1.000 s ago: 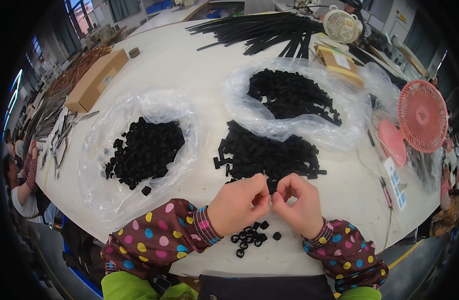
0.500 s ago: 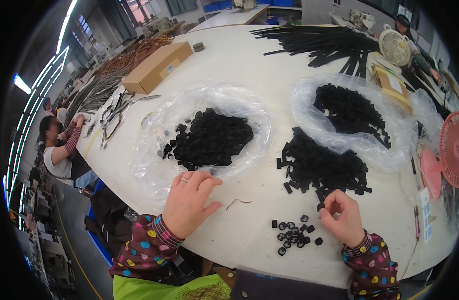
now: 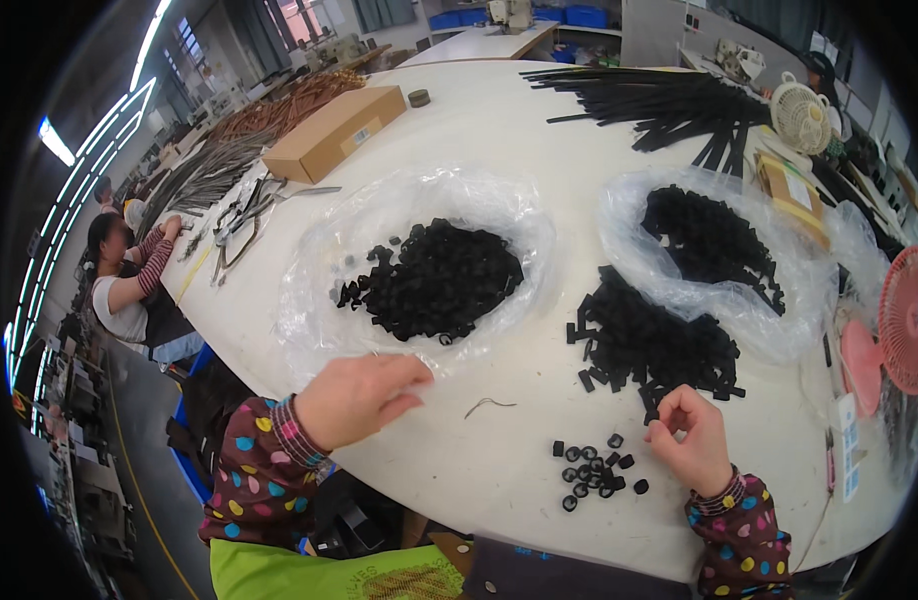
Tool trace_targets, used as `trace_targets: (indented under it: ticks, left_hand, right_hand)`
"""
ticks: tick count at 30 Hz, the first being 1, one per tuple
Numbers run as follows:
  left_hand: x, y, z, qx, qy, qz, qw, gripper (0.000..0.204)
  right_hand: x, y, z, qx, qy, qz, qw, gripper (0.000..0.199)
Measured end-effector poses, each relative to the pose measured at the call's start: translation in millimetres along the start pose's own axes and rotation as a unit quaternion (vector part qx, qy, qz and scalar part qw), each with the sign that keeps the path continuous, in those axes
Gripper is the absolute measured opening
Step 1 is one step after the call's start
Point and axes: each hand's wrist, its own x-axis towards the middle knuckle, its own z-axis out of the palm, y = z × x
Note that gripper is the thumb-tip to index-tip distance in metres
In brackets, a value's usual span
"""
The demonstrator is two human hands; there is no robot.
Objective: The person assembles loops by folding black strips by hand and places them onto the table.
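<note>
I have the right hand (image 3: 691, 442) with thumb and index finger drawn close together; a small black block-shaped piece (image 3: 651, 417) shows right at their tips, though I can't tell whether they pinch it. Just beyond those fingertips spreads a loose pile of short black rectangular pieces (image 3: 659, 340), and past it sits a crumpled clear plastic bag (image 3: 724, 305) with more black pieces inside. To their left and nearer the wearer, I see a cluster of small black square rings (image 3: 589, 470) on the white tabletop (image 3: 509, 470).

The left hand (image 3: 364, 397) is blurred, its thumb apart from its fingers. Beyond them lies a second clear plastic bag (image 3: 314, 300) around a heap of small black pieces (image 3: 439, 280); I can't tell whether they touch it. A thin dark thread (image 3: 489, 404) lies right of those fingertips.
</note>
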Motion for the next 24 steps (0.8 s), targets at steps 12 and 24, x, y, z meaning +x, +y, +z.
trace_targets:
  ticks: [12, 24]
  left_hand:
    - [-4.6, -22.3, 0.9, 0.097, -0.035, -0.081, 0.991, 0.033]
    - [49.8, 97.2, 1.0, -0.026, 0.124, 0.152, 0.98, 0.051]
  right_hand:
    - [-0.1, 1.5, 3.1, -0.004, -0.025, 0.005, 1.0, 0.016]
    - [4.9, -2.5, -2.8, 0.11, -0.043, 0.07, 0.99, 0.012]
